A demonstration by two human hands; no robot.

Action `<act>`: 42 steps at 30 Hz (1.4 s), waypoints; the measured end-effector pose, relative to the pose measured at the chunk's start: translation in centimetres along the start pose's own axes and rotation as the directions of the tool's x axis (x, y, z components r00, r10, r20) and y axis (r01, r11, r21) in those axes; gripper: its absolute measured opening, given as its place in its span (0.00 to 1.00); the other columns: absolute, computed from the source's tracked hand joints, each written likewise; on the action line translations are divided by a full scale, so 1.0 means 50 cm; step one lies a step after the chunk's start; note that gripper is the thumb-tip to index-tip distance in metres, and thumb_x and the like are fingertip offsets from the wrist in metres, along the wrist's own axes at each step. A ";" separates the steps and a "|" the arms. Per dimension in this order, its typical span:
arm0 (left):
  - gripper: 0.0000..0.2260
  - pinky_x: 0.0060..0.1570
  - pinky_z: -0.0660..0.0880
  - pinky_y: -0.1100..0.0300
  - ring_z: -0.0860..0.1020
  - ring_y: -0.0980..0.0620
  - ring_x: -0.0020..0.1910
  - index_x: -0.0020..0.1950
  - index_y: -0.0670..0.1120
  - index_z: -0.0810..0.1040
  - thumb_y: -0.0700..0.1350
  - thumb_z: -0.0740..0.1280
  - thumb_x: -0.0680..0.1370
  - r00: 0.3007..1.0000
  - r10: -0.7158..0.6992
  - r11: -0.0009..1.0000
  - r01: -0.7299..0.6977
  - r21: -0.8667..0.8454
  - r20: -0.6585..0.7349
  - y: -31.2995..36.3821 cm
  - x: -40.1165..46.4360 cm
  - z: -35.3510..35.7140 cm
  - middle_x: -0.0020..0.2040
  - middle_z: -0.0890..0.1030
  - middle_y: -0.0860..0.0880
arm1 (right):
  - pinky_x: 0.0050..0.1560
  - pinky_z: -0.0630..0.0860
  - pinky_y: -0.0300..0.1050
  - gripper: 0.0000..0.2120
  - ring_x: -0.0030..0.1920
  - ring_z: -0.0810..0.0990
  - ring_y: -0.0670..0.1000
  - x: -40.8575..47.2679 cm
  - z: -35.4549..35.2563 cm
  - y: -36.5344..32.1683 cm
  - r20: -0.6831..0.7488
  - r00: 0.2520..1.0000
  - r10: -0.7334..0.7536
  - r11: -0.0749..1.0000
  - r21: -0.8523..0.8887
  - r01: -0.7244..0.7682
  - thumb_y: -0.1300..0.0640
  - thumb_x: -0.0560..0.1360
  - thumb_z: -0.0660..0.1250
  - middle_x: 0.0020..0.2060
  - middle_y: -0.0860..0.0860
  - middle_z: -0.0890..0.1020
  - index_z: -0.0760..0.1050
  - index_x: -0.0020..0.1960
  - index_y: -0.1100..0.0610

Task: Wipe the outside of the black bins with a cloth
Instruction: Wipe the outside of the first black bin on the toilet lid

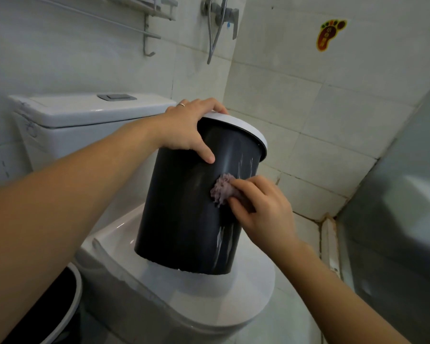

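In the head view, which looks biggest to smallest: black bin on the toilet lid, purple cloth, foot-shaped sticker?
1. Black plastic bin.
2. Fluffy purple cloth and yellow foot-shaped wall sticker: about alike, and the sticker is farther away, so unranked.

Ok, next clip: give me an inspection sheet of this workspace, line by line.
Surface: closed toilet lid, white, bin standing tilted on it.
Job's things: black bin with white rim; purple cloth pressed to its side; second bin at lower left, partly in view.
Clutter: nothing seen.
Hands: left hand grips the bin's rim; right hand pinches the cloth.
Cables: shower hose hanging on the wall.
Surroundings: tiled walls, cistern, rack, foot sticker.
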State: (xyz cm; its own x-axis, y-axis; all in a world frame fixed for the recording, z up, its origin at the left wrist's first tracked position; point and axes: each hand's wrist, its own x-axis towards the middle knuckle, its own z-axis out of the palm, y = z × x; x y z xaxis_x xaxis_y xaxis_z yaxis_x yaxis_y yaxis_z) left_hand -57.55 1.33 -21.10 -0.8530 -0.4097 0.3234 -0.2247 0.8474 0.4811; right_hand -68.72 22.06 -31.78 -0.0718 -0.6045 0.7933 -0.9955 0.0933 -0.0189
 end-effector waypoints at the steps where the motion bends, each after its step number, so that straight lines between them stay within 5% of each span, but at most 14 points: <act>1: 0.37 0.67 0.66 0.43 0.64 0.48 0.65 0.59 0.71 0.64 0.52 0.82 0.59 1.000 -0.001 1.000 0.001 0.002 -0.005 -0.001 0.000 0.000 0.58 0.69 0.58 | 0.38 0.78 0.51 0.11 0.42 0.78 0.54 -0.002 0.003 -0.002 0.000 1.000 -0.001 1.000 0.007 0.001 0.56 0.75 0.72 0.44 0.54 0.80 0.82 0.56 0.59; 10: 0.37 0.66 0.67 0.44 0.64 0.49 0.64 0.60 0.69 0.65 0.51 0.82 0.61 1.000 -0.021 1.000 0.020 -0.022 -0.007 -0.009 -0.004 -0.001 0.52 0.68 0.65 | 0.37 0.75 0.43 0.11 0.41 0.76 0.52 -0.088 0.003 -0.026 0.170 0.932 -0.320 0.947 0.067 0.313 0.54 0.78 0.68 0.44 0.53 0.80 0.82 0.56 0.57; 16: 0.38 0.68 0.65 0.43 0.64 0.47 0.65 0.62 0.69 0.65 0.50 0.82 0.61 1.000 -0.019 1.000 0.019 -0.014 -0.014 -0.009 -0.003 -0.001 0.51 0.67 0.64 | 0.38 0.78 0.51 0.11 0.42 0.79 0.54 -0.046 0.010 -0.025 0.048 0.996 -0.079 0.996 0.040 0.078 0.56 0.75 0.72 0.45 0.54 0.80 0.82 0.55 0.59; 19: 0.38 0.68 0.66 0.43 0.64 0.48 0.64 0.63 0.68 0.65 0.50 0.82 0.61 1.000 -0.009 1.000 0.008 -0.022 -0.015 -0.014 -0.003 -0.004 0.51 0.67 0.66 | 0.38 0.77 0.49 0.11 0.42 0.77 0.54 -0.068 0.013 -0.034 0.076 0.988 -0.136 0.988 0.078 0.131 0.55 0.75 0.72 0.45 0.54 0.79 0.82 0.56 0.58; 23: 0.39 0.69 0.65 0.44 0.64 0.48 0.67 0.67 0.65 0.66 0.50 0.82 0.62 1.000 -0.003 1.000 0.003 -0.011 -0.004 -0.017 -0.002 -0.005 0.63 0.71 0.56 | 0.37 0.75 0.43 0.11 0.41 0.76 0.51 -0.111 0.011 -0.038 0.172 0.952 -0.253 0.965 0.112 0.236 0.54 0.75 0.71 0.44 0.52 0.79 0.82 0.55 0.57; 30: 0.38 0.68 0.67 0.41 0.66 0.46 0.66 0.66 0.63 0.68 0.49 0.83 0.61 0.998 -0.059 0.997 0.058 -0.040 -0.019 -0.021 -0.007 -0.011 0.63 0.71 0.55 | 0.45 0.79 0.43 0.14 0.45 0.79 0.51 -0.119 0.013 -0.036 0.142 0.988 -0.066 0.985 0.167 0.041 0.51 0.74 0.70 0.47 0.51 0.82 0.81 0.56 0.58; 35: 0.37 0.59 0.76 0.42 0.76 0.44 0.59 0.57 0.66 0.72 0.49 0.81 0.51 0.994 -0.096 0.962 0.079 -0.263 -0.053 -0.016 -0.009 -0.002 0.59 0.76 0.49 | 0.44 0.78 0.41 0.15 0.45 0.78 0.49 -0.123 0.014 -0.044 0.163 0.983 -0.090 0.980 0.188 0.059 0.51 0.74 0.71 0.46 0.51 0.81 0.81 0.56 0.58; 42: 0.37 0.60 0.77 0.45 0.77 0.48 0.58 0.58 0.69 0.73 0.41 0.82 0.59 0.998 -0.044 0.959 0.032 -0.281 -0.035 -0.017 -0.003 -0.004 0.59 0.76 0.54 | 0.44 0.78 0.42 0.15 0.45 0.77 0.49 -0.124 0.017 -0.042 0.141 0.987 -0.077 0.976 0.214 0.045 0.51 0.75 0.71 0.46 0.51 0.81 0.81 0.57 0.58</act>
State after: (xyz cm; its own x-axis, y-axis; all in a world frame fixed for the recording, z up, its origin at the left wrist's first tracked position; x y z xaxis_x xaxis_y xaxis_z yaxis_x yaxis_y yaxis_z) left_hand -57.15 0.58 -21.41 -0.8253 -0.4582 0.3301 -0.1106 0.7043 0.7012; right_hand -66.25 24.93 -37.18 -0.0033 -0.7157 0.6984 -0.9880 -0.1056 -0.1129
